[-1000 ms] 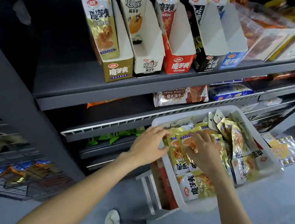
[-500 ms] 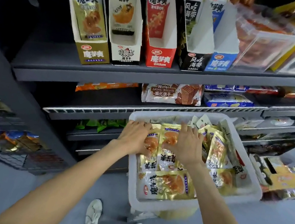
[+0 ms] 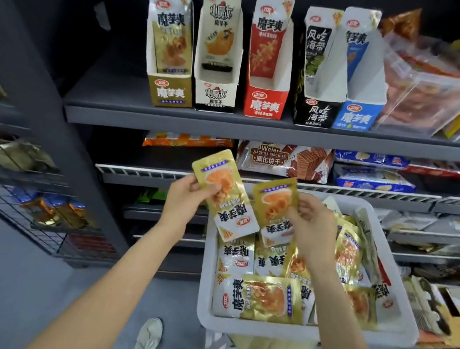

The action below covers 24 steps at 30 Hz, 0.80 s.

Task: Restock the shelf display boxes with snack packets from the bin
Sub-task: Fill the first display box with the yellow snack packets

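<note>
Head view: your left hand [image 3: 184,200] pinches one gold snack packet [image 3: 226,195] by its left edge, thumb on the printed face and the other fingers curled behind, so the packet stands nearly upright with its label turned toward you. Your right hand [image 3: 310,228] grips a second gold packet [image 3: 275,207] along its right edge in the same way; the two packets sit side by side, close together, both raised above the near-left corner of the white bin [image 3: 209,266]. Holding them by the outer edges probably keeps the faces readable and lets each packet slide narrow-end first into a box. The bin, below the shelf [image 3: 260,136] and to the right, holds many more gold packets [image 3: 265,297] lying flat. On the shelf above stand five display boxes in a row; the leftmost, the gold display box [image 3: 173,50], carries the same print as the packets in your hands and seems the likely target. It already shows one packet leaning inside. The red display box [image 3: 267,67] beside the white one appears empty.
</note>
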### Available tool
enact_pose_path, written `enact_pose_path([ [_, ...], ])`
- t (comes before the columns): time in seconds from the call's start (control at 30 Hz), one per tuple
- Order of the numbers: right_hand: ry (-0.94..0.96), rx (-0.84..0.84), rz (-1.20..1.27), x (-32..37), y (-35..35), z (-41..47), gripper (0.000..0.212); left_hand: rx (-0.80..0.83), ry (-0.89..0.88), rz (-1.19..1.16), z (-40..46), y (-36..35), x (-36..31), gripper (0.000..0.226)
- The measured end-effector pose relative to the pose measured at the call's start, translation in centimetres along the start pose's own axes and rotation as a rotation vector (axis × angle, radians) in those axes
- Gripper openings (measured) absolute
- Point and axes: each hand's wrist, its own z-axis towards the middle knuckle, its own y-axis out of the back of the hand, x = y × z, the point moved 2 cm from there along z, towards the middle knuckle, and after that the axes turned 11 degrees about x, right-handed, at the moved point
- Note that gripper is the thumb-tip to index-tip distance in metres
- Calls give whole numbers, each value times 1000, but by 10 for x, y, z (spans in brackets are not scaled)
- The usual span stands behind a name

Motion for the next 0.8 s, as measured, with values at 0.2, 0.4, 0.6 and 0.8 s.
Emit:
enact_pose_path([
  [0.2, 118, 90, 111, 40, 0, 10, 8, -2, -228, 78, -19, 16, -48, 10],
  [0.4, 139, 13, 392, 104, -11, 38, 9, -51, 19, -194, -24, 51, -101, 30],
  [0.6, 34, 337, 900, 155, -26, 63, 26, 147, -198, -122, -35, 84, -155, 60],
  [0.8, 321, 206, 257, 196, -24, 86, 22, -289, -532, 694, -1, 121, -211, 38],
])
